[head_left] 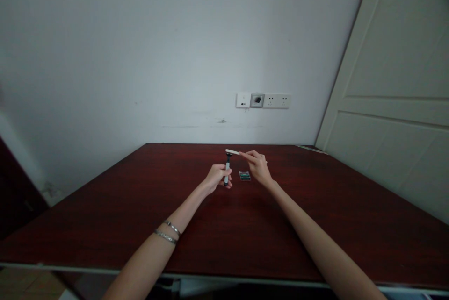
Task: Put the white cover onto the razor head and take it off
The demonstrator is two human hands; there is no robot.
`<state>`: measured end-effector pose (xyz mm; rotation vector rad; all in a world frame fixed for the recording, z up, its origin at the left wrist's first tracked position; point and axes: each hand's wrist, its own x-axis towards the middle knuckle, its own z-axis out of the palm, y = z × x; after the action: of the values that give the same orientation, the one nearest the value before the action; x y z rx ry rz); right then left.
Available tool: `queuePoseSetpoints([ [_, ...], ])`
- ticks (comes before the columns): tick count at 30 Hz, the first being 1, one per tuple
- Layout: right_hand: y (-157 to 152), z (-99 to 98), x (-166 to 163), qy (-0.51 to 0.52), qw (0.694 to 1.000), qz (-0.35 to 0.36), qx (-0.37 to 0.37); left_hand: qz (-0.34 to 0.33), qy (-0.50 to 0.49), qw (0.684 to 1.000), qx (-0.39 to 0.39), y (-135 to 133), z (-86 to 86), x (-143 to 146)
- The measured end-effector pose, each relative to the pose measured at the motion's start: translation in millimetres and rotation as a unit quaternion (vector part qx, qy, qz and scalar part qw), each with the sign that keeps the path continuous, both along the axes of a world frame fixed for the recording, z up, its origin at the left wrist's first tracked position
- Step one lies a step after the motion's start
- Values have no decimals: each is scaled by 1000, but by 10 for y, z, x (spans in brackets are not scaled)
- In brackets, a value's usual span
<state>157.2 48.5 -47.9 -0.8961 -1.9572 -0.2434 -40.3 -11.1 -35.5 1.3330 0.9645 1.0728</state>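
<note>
Nearly upright, the razor (227,167) pokes above the left grip (215,176).

The dark red, wood-grained rectangular table (224,253) stands before the flat white wall (157,57), with the tall white panelled door (393,75) along its right side. On the wall, right of centre above the table's back edge, sits the white rectangular socket strip (277,101). The slim white-and-black razor-like tool (227,174) stands nearly upright in the left hand (215,177). Over its top end reaches the thin white stick (232,152) from the right hand (258,165). Between the hands, on the table, lies the small clear-and-green flat case (244,175).
</note>
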Motion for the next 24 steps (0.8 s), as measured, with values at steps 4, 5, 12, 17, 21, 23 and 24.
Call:
queuePoseSetpoints([
  [4,-9,-1,3,-6,1000,1,2,-3,1,1000,7,6,7,-12],
  [5,-4,-8,22,-5,1000,-2,4,0,0,1000,10,11,7,-19],
  [12,-34,21,-9,-8,1000,0,4,1,20,1000,4,0,-26,14],
  [17,-15,-1,-10,18,999,27,-16,19,3,1000,17,-4,18,-2],
  [21,40,-78,122,60,997,31,-49,46,-20,999,18,33,46,-52],
  [23,51,-92,159,85,994,39,-58,43,-19,999,9,53,39,-66],
  [24,50,-89,163,98,992,44,-59,39,-17,999,3,62,30,-70],
])
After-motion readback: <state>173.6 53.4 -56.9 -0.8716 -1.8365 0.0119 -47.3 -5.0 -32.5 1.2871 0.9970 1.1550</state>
